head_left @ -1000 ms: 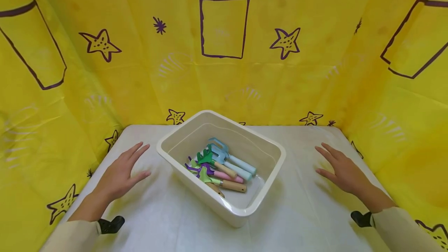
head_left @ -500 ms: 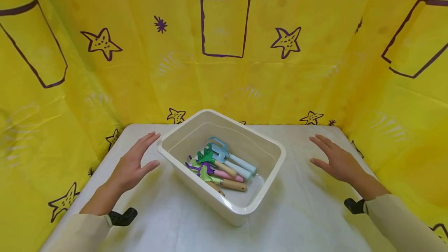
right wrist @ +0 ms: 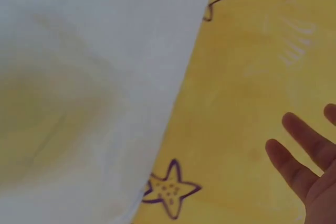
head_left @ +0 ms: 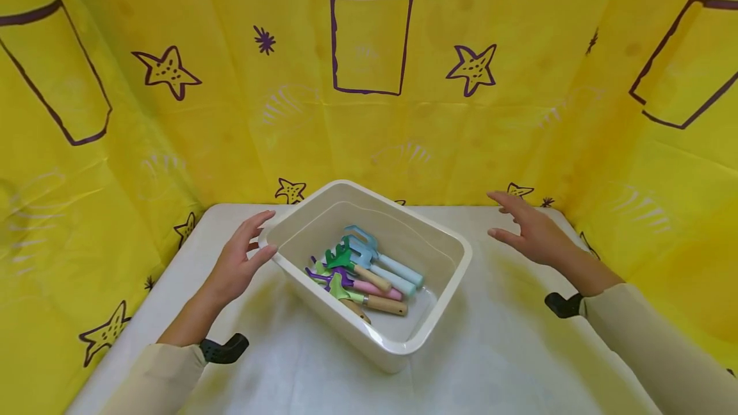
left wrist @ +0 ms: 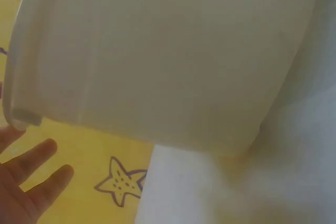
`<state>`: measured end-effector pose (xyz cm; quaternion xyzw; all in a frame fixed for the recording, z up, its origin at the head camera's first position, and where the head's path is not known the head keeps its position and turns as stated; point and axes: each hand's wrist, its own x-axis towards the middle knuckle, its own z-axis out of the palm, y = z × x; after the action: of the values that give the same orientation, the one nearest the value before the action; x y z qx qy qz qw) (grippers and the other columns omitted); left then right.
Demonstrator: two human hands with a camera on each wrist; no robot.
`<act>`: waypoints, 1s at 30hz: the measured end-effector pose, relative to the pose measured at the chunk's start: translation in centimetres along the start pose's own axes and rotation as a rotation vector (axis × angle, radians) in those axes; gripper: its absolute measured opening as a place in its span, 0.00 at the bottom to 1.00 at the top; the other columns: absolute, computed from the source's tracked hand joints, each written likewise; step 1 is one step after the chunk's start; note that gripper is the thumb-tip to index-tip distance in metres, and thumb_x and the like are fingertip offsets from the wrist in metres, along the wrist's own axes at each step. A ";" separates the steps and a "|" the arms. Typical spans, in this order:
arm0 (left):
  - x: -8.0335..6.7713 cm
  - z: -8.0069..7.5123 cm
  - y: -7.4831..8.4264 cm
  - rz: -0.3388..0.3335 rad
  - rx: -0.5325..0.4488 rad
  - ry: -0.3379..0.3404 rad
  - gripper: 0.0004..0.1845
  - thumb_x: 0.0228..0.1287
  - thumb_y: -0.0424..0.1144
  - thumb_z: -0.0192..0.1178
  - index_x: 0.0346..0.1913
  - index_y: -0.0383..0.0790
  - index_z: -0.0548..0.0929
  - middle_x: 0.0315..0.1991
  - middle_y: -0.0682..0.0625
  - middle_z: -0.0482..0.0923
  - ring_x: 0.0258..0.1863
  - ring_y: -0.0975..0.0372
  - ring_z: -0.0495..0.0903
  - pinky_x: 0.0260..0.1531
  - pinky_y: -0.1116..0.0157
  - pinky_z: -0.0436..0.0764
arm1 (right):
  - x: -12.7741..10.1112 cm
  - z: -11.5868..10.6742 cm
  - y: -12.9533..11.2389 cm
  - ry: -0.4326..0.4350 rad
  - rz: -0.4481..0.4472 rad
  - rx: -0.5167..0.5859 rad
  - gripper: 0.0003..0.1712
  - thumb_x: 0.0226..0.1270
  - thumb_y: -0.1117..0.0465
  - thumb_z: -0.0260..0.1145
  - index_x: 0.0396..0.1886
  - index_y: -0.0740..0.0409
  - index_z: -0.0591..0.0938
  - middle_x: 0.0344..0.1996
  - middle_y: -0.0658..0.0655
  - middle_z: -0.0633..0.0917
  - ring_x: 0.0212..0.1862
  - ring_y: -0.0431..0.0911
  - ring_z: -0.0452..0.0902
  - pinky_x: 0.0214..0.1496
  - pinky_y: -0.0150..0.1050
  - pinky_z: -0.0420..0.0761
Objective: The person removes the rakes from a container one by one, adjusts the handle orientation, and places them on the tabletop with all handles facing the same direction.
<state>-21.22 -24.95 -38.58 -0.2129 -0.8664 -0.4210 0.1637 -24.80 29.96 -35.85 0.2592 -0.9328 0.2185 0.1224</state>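
A cream plastic basin point(head_left: 369, 349) stands turned at an angle on the white table. Small garden tools lie piled inside: pale blue hand forks point(head_left: 398, 271), a green hand rake point(head_left: 338, 256) with a wooden handle, a purple rake with a pink handle point(head_left: 375, 289), and light green tools with wooden handles point(head_left: 385, 305). My left hand point(head_left: 233, 271) is at the basin's left corner, thumb and fingers spread on either side of the rim; whether it touches, I cannot tell. To the right of the basin, my right hand point(head_left: 533, 232) hovers, fingers extended and holding nothing.
Yellow fabric walls point(head_left: 369, 139) with purple star drawings enclose the white table point(head_left: 484, 351) at the back and both sides. A black wrist-camera mount point(head_left: 225, 348) sits on the left wrist, another mount point(head_left: 564, 305) on the right.
My left hand has moved right, up to the basin's left corner. My right hand has moved leftward and farther forward. The basin and tools have stayed in place.
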 end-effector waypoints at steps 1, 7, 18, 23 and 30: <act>0.0 0.1 0.0 -0.019 -0.011 -0.005 0.32 0.67 0.34 0.59 0.73 0.45 0.62 0.69 0.41 0.62 0.58 0.44 0.71 0.50 0.46 0.75 | 0.5 -0.2 -0.4 -0.014 0.008 0.021 0.42 0.66 0.52 0.67 0.75 0.55 0.59 0.68 0.65 0.65 0.57 0.62 0.73 0.49 0.65 0.76; 0.0 0.9 -0.2 -0.137 -0.118 -0.041 0.32 0.70 0.38 0.58 0.73 0.44 0.60 0.66 0.38 0.65 0.56 0.48 0.71 0.48 0.67 0.77 | 3.6 -1.6 -3.2 -0.061 0.042 0.120 0.42 0.68 0.49 0.65 0.76 0.50 0.57 0.70 0.63 0.63 0.58 0.61 0.73 0.51 0.63 0.76; 0.0 2.0 -0.4 -0.215 -0.329 -0.038 0.29 0.73 0.39 0.53 0.73 0.44 0.60 0.69 0.39 0.61 0.53 0.43 0.75 0.44 0.68 0.80 | 8.0 -2.3 -7.4 -0.073 -0.063 0.271 0.41 0.68 0.55 0.66 0.76 0.48 0.59 0.70 0.59 0.64 0.56 0.58 0.77 0.53 0.57 0.78; 0.0 2.2 -0.7 -0.226 -0.363 -0.044 0.28 0.73 0.39 0.52 0.73 0.45 0.60 0.69 0.38 0.60 0.54 0.39 0.75 0.43 0.60 0.82 | 9.5 -2.2 -8.9 -0.110 -0.078 0.438 0.39 0.69 0.58 0.65 0.75 0.47 0.59 0.68 0.61 0.67 0.53 0.57 0.79 0.49 0.52 0.81; -0.1 2.2 -1.3 -0.220 -0.359 -0.044 0.28 0.74 0.40 0.52 0.73 0.44 0.60 0.68 0.37 0.60 0.53 0.37 0.75 0.42 0.58 0.83 | 11.5 -1.8 -11.3 -0.346 -0.075 0.610 0.39 0.70 0.59 0.62 0.77 0.49 0.55 0.67 0.62 0.68 0.53 0.57 0.79 0.54 0.53 0.78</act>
<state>-22.07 -23.92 -40.83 -0.1519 -0.7988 -0.5793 0.0572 -28.19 17.18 -26.48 0.3509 -0.8214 0.4354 -0.1125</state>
